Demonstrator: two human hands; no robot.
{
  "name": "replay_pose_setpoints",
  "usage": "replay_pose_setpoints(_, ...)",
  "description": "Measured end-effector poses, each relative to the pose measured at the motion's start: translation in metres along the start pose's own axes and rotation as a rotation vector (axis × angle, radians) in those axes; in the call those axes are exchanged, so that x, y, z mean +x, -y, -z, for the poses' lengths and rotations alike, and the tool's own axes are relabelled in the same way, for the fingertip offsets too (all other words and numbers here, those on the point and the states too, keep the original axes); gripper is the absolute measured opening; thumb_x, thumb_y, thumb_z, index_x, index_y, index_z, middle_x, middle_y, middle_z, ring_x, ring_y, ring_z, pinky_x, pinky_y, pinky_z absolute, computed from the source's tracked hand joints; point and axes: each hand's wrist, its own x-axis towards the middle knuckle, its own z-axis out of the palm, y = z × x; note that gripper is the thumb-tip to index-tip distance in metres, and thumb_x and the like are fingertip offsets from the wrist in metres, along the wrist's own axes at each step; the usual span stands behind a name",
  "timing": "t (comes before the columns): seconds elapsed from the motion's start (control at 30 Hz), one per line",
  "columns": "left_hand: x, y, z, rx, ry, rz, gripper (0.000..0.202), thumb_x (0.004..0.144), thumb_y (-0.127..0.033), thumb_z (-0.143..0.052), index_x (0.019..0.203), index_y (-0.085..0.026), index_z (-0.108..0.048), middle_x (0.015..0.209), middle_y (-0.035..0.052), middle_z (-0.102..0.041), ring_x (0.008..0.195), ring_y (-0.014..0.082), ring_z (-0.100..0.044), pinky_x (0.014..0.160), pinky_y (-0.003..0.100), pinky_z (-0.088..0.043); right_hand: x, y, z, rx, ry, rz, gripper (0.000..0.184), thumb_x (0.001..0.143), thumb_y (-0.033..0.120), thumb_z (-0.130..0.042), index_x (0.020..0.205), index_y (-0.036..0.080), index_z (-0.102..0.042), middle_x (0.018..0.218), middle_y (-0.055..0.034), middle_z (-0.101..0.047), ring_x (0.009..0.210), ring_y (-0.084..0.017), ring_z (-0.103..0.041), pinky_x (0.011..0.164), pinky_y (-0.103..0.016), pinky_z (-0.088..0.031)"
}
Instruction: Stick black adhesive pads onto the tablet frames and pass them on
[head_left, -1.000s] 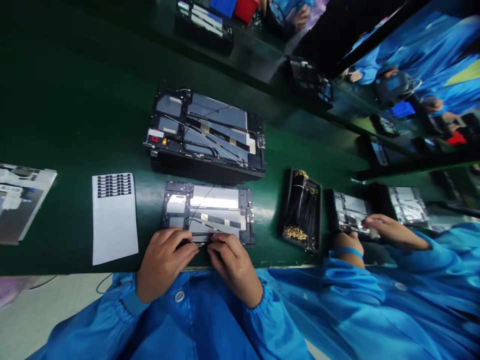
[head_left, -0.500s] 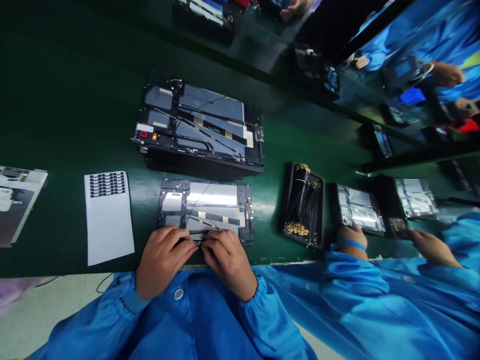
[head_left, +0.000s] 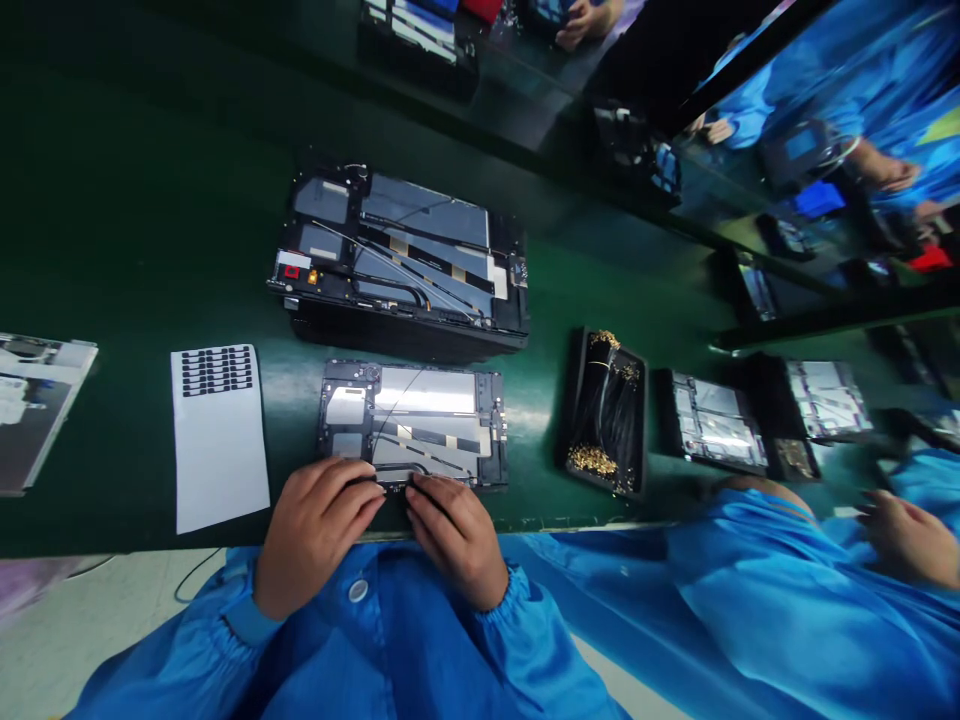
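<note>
An opened tablet (head_left: 424, 390), its silver and black insides facing up, lies flat on the bench before me. At its near edge, left of the middle, my left hand (head_left: 319, 530) presses its closed fingertips down. My right hand (head_left: 461, 535) is closed at the same edge, just to the right, with a small gap between the two. A short black cable (head_left: 405, 467) runs along the tablet's edge by both sets of fingertips. What the fingertips pinch, if anything, is too small and hidden to make out.
Behind the tablet rises a stack of similar opened tablets (head_left: 420, 240). A white sheet of black stickers (head_left: 219, 450) lies left, near a silver panel (head_left: 45, 410). At right is a black tray (head_left: 641, 420) of gold-tipped black cables (head_left: 600, 400). A co-worker's hand (head_left: 911, 535) is farther right.
My hands have moved slightly apart, uncovering the black cable along the tablet's near edge. The co-worker's hands at right have drawn back from their devices.
</note>
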Motion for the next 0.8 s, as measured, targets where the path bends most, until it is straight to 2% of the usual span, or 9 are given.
replay_pose_setpoints(0.17, -0.012, 0.008, 0.010, 0.015, -0.102, 0.078, 0.014, 0.090, -0.018, -0.069, 0.103, -0.021, -0.063, 0.112, 0.0059, -0.070, 0.107, 0.0235, -0.064, 0.094, 0.042, -0.049, -0.003, 0.001, -0.004, -0.074, -0.041, 0.069, 0.045, 0.091, 0.011, -0.066, 0.136, 0.014, -0.059, 0.119, -0.0155, -0.071, 0.118, -0.025, -0.065, 0.100, -0.042, -0.058)
replay_pose_setpoints(0.27, -0.017, 0.009, 0.015, 0.013, -0.132, 0.091, 0.017, 0.089, -0.019, -0.070, 0.105, -0.022, -0.065, 0.110, 0.0050, -0.071, 0.105, 0.0229, -0.066, 0.094, 0.042, -0.049, 0.001, 0.003, -0.005, -0.088, -0.005, 0.058, 0.045, 0.091, 0.016, -0.067, 0.136, 0.019, -0.060, 0.122, -0.0140, -0.071, 0.114, -0.025, -0.066, 0.096, -0.043, -0.060)
replay_pose_setpoints(0.37, -0.021, 0.013, 0.029, 0.042, -0.160, 0.109, 0.018, 0.089, -0.019, -0.069, 0.106, -0.023, -0.066, 0.110, 0.0042, -0.072, 0.104, 0.0222, -0.067, 0.094, 0.040, -0.050, 0.002, 0.005, -0.003, -0.100, 0.027, 0.053, 0.044, 0.091, 0.020, -0.068, 0.134, 0.024, -0.063, 0.124, -0.0123, -0.069, 0.111, -0.025, -0.065, 0.094, -0.045, -0.059)
replay_pose_setpoints(0.43, -0.023, 0.025, 0.043, 0.084, -0.173, 0.140, 0.016, 0.091, -0.018, -0.066, 0.106, -0.024, -0.066, 0.112, 0.0037, -0.072, 0.105, 0.0217, -0.067, 0.094, 0.039, -0.049, 0.004, 0.005, 0.001, -0.071, 0.056, 0.042, 0.040, 0.092, 0.021, -0.066, 0.131, 0.024, -0.064, 0.122, -0.0126, -0.069, 0.107, -0.026, -0.066, 0.088, -0.045, -0.059)
replay_pose_setpoints(0.5, -0.024, 0.045, 0.058, 0.151, -0.167, 0.187, 0.018, 0.094, -0.021, -0.062, 0.112, -0.025, -0.064, 0.123, 0.0051, -0.070, 0.115, 0.0232, -0.065, 0.099, 0.041, -0.048, 0.012, 0.005, 0.006, -0.027, 0.091, 0.034, 0.036, 0.094, 0.023, -0.063, 0.130, 0.025, -0.065, 0.119, -0.0131, -0.068, 0.104, -0.026, -0.066, 0.082, -0.044, -0.058)
replay_pose_setpoints(0.57, -0.025, 0.069, 0.070, 0.232, -0.111, 0.240, 0.035, 0.097, -0.032, -0.058, 0.132, -0.025, -0.056, 0.141, 0.0087, -0.061, 0.131, 0.0279, -0.056, 0.110, 0.047, -0.041, 0.031, 0.008, 0.008, 0.023, 0.112, 0.053, 0.034, 0.097, 0.023, -0.061, 0.131, 0.024, -0.063, 0.116, -0.0131, -0.067, 0.102, -0.026, -0.066, 0.080, -0.042, -0.058)
replay_pose_setpoints(0.63, -0.027, 0.092, 0.074, 0.294, -0.022, 0.283, 0.062, 0.098, -0.046, -0.054, 0.151, -0.021, -0.036, 0.153, 0.0129, -0.050, 0.143, 0.0325, -0.045, 0.117, 0.054, -0.033, 0.060, 0.016, 0.004, 0.065, 0.150, 0.115, 0.030, 0.098, 0.022, -0.059, 0.128, 0.022, -0.062, 0.114, -0.0123, -0.068, 0.101, -0.024, -0.065, 0.082, -0.041, -0.057)
replay_pose_setpoints(0.7, -0.030, 0.107, 0.073, 0.324, 0.044, 0.308, 0.077, 0.097, -0.055, -0.051, 0.159, -0.019, -0.020, 0.156, 0.0147, -0.044, 0.147, 0.0335, -0.039, 0.120, 0.056, -0.029, 0.098, 0.028, -0.008, 0.074, 0.202, 0.205, 0.021, 0.100, 0.022, -0.057, 0.119, 0.019, -0.064, 0.110, -0.0109, -0.069, 0.097, -0.023, -0.065, 0.083, -0.038, -0.056)
replay_pose_setpoints(0.8, -0.034, 0.113, 0.066, 0.334, 0.058, 0.322, 0.080, 0.098, -0.058, -0.048, 0.160, -0.020, -0.016, 0.158, 0.0139, -0.041, 0.148, 0.0317, -0.037, 0.121, 0.054, -0.028, 0.155, 0.043, -0.039, -0.012, 0.278, 0.306, 0.014, 0.101, 0.022, -0.055, 0.101, 0.017, -0.067, 0.098, -0.0085, -0.069, 0.091, -0.022, -0.064, 0.081, -0.035, -0.054)
